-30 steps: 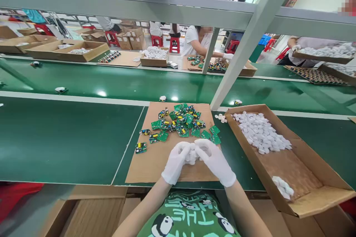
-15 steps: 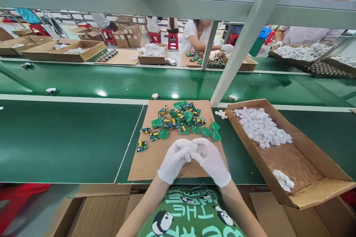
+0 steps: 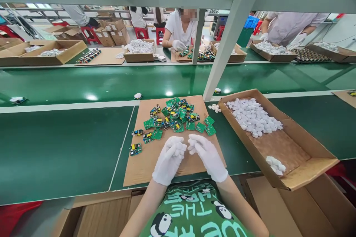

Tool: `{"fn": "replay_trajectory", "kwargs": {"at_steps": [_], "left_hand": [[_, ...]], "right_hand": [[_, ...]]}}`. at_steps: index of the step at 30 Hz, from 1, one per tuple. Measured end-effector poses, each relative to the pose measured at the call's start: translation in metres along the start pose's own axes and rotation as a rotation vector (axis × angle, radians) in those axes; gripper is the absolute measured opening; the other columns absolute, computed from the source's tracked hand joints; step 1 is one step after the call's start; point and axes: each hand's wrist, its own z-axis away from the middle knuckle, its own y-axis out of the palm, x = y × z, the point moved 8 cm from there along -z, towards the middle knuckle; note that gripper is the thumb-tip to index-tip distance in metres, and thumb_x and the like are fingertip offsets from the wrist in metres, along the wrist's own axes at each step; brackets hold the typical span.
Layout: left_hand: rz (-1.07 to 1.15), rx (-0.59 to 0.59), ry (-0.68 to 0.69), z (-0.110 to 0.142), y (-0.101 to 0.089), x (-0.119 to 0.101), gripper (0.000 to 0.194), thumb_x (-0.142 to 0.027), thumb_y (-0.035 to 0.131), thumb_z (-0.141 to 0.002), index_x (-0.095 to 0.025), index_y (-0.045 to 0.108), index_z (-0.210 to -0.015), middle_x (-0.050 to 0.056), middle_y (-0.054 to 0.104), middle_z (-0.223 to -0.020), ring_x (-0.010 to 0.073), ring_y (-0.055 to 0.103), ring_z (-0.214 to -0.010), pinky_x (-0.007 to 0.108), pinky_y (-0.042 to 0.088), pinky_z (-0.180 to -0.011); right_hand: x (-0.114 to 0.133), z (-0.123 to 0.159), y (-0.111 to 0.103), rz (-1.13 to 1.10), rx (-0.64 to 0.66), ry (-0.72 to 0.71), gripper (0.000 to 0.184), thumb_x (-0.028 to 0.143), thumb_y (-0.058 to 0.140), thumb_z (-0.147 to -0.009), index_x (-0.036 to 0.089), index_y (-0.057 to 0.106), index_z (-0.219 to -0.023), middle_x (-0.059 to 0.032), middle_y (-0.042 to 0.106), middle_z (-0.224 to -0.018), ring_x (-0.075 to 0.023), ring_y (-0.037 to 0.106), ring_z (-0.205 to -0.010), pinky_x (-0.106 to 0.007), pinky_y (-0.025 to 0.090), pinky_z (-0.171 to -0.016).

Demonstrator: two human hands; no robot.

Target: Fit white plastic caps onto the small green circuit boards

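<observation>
My two white-gloved hands hover close together over the near part of a brown cardboard sheet (image 3: 139, 170). My left hand (image 3: 169, 160) has its fingers curled round small white plastic pieces at the fingertips. My right hand (image 3: 208, 156) is curled too, a small gap from the left; white on white hides what it grips. A pile of green circuit boards (image 3: 175, 116) lies just beyond my hands on the sheet. To the right, a tilted cardboard box (image 3: 306, 170) holds a heap of white plastic caps (image 3: 251, 116).
The sheet lies on a green table (image 3: 61, 148), with a green conveyor belt (image 3: 83, 81) behind. A slanted grey post (image 3: 226, 48) rises behind the boards. People in white (image 3: 178, 29) work at boxes across the belt. Cardboard boxes (image 3: 94, 214) stand below the near edge.
My hands were pressed together round white pieces and have drawn slightly apart. The view has shifted, so the whole scene sits higher in the picture.
</observation>
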Motion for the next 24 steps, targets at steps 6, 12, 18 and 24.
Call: {"fn": "replay_trajectory", "kwargs": {"at_steps": [6,12,18,24], "left_hand": [[-0.067,-0.012,0.026,0.0037,0.0070,0.0055,0.031,-0.032,0.081,-0.076,-0.015,0.066,-0.097,0.002,0.060,-0.080,0.0105,0.053,-0.071,0.021,0.046,-0.063],[-0.121,-0.042,0.076,0.0025,0.0013,0.0039,0.028,-0.028,0.079,-0.078,-0.018,0.063,-0.098,-0.001,0.059,-0.077,0.0085,0.050,-0.064,0.021,0.045,-0.059],[-0.148,-0.041,0.086,0.0024,0.0010,0.0041,0.026,-0.027,0.079,-0.079,-0.018,0.062,-0.096,-0.003,0.058,-0.070,0.0074,0.050,-0.058,0.020,0.045,-0.053],[-0.132,-0.007,0.106,0.0047,0.0075,0.0028,0.030,-0.027,0.080,-0.076,-0.020,0.060,-0.096,-0.003,0.059,-0.073,0.0069,0.050,-0.056,0.018,0.045,-0.049]], "right_hand": [[-0.0009,0.0037,0.0084,0.227,0.026,-0.112,0.054,0.023,0.074,-0.075,0.026,0.057,-0.127,-0.0049,0.067,-0.118,-0.0209,0.065,-0.107,-0.038,0.053,-0.097],[0.0017,0.0012,0.0041,0.291,-0.008,-0.160,0.031,0.020,0.071,-0.074,0.022,0.065,-0.104,-0.0042,0.069,-0.104,-0.0185,0.066,-0.091,-0.033,0.055,-0.083],[-0.0002,0.0035,0.0000,0.223,-0.025,-0.109,0.019,0.031,0.062,-0.085,0.023,0.065,-0.102,-0.0033,0.071,-0.092,-0.0166,0.066,-0.074,-0.031,0.057,-0.070],[-0.0040,0.0083,0.0065,0.042,0.071,-0.050,0.038,0.024,0.077,-0.070,0.024,0.061,-0.105,-0.0008,0.070,-0.089,-0.0174,0.069,-0.079,-0.031,0.059,-0.073]]}}
